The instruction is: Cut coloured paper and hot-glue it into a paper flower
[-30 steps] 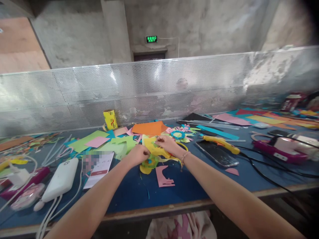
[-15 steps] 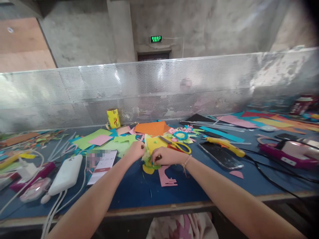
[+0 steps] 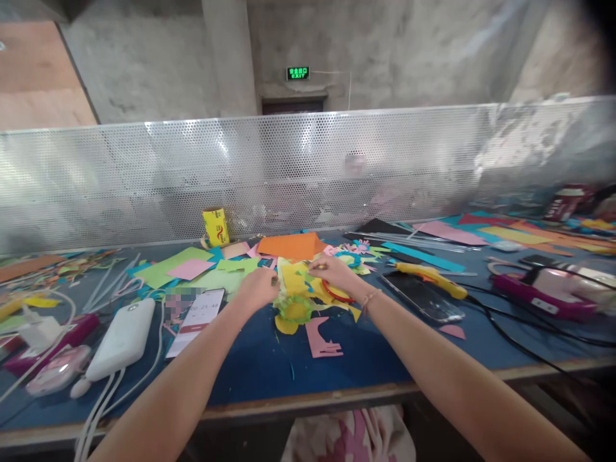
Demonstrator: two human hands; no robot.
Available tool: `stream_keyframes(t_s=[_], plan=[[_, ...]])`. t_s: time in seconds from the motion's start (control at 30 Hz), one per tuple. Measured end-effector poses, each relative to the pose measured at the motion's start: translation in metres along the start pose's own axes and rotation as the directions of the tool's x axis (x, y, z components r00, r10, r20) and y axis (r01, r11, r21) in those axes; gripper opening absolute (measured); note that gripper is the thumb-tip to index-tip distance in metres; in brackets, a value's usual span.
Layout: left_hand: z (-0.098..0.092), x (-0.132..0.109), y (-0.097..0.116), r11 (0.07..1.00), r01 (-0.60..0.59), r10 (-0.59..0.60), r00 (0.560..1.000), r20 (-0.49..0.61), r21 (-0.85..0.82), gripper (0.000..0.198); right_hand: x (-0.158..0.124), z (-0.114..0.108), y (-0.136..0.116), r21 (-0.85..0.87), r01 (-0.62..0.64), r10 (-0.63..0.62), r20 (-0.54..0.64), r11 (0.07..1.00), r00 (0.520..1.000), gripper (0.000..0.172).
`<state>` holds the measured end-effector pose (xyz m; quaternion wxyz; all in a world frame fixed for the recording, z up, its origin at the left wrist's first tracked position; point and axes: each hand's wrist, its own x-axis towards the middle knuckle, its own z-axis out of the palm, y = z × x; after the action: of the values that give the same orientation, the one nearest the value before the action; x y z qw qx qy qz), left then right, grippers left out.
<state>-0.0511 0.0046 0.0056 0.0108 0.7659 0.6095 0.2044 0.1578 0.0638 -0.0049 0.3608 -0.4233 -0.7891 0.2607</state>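
Observation:
A green and yellow paper flower (image 3: 294, 310) lies flat on the blue table in front of me, with a yellow paper piece (image 3: 287, 325) at its lower edge. My left hand (image 3: 260, 286) is closed at the left of a yellow sheet (image 3: 293, 280); whatever its fingertips pinch is hidden. On the sheet's other side my right hand (image 3: 337, 276) has its fingers curled together, and I cannot make out what is in them. Under that palm shows the red inner handle of the scissors (image 3: 338, 293); their blades are hidden. A pink cut-out (image 3: 323, 337) is close to the flower.
Left stand a phone (image 3: 198, 321), a white power bank (image 3: 122, 339) and cables. Right are a dark phone (image 3: 423, 297), a yellow glue gun (image 3: 430, 280) and a purple power strip (image 3: 543, 296). Coloured paper and an orange sheet (image 3: 291, 246) lie before the perforated screen (image 3: 298, 173).
My right hand has left the paper flower and moved up and right over the scissors, uncovering the flower. My left hand stays nearly where it was. The view has shifted slightly.

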Motion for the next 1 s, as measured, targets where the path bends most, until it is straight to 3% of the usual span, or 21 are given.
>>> stream_keyframes(t_s=[0.1,0.23,0.37,0.53,0.67,0.83,1.0], plan=[[0.005,0.003,0.009,0.943,-0.029,0.004,0.997,-0.076,-0.332,0.023,-0.002,0.005,-0.007,0.219,-0.02,0.022,-0.01,0.976,1.0,0.021],[0.014,0.006,0.016,0.656,0.054,-0.056,0.998,0.023,-0.753,0.019,-0.006,0.013,-0.02,0.288,-0.018,0.014,0.014,0.957,1.0,0.016],[0.015,0.004,0.022,0.337,0.161,-0.133,0.984,0.122,-0.928,0.008,-0.007,0.016,-0.025,0.253,0.1,-0.095,-0.03,0.962,0.995,0.011],[0.009,0.001,0.027,0.001,0.21,-0.17,0.964,0.206,-0.978,0.01,-0.012,0.016,-0.029,0.061,0.246,-0.233,-0.17,0.967,0.958,0.013],[0.007,0.0,0.026,-0.1,0.232,-0.169,0.954,0.246,-0.968,0.007,-0.016,0.015,-0.032,-0.156,0.405,-0.429,-0.192,0.901,0.883,0.016],[0.004,0.0,0.026,-0.126,0.247,-0.177,0.947,0.267,-0.961,0.008,-0.016,0.015,-0.029,-0.292,0.548,-0.609,-0.186,0.784,0.771,0.02],[0.001,-0.001,0.029,-0.159,0.243,-0.214,0.938,0.274,-0.957,0.008,-0.016,0.017,-0.026,-0.389,0.573,-0.664,-0.152,0.721,0.732,0.024]])
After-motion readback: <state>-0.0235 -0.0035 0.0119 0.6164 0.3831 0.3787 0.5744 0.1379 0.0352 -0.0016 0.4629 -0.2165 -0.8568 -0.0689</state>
